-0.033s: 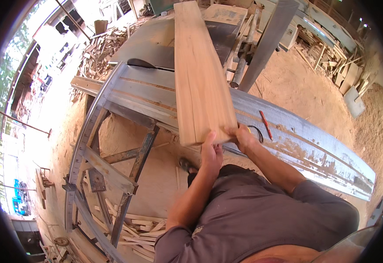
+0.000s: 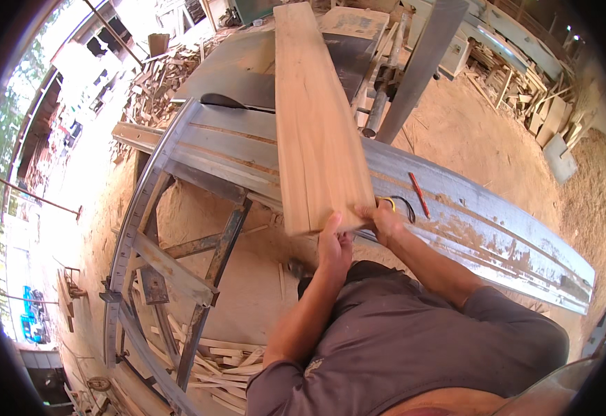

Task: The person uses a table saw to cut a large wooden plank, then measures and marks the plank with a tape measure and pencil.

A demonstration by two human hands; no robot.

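Note:
A long, pale wooden board (image 2: 320,139) lies lengthwise over the metal saw table (image 2: 455,215), its near end held in front of my body. My left hand (image 2: 335,244) grips that end at the middle, thumb on top and fingers curled under. At the right corner my right hand (image 2: 384,220) holds the same board, fingers partly hidden. Left of the board, a dark circular saw blade (image 2: 223,101) rises from the table. Just beyond my right hand lie a black and yellow loop (image 2: 405,206) and a red pencil (image 2: 420,195).
A curved metal rail (image 2: 131,208) and angled frame legs (image 2: 228,243) stand at the left. Offcuts (image 2: 223,367) cover the ground below. Scrap wood heaps (image 2: 161,90) lie far left and far right. A grey upright post (image 2: 424,69) stands right of the board.
The board's near end has shifted slightly toward me, with both hands still on it. More of the yellow loop shows beside my right hand.

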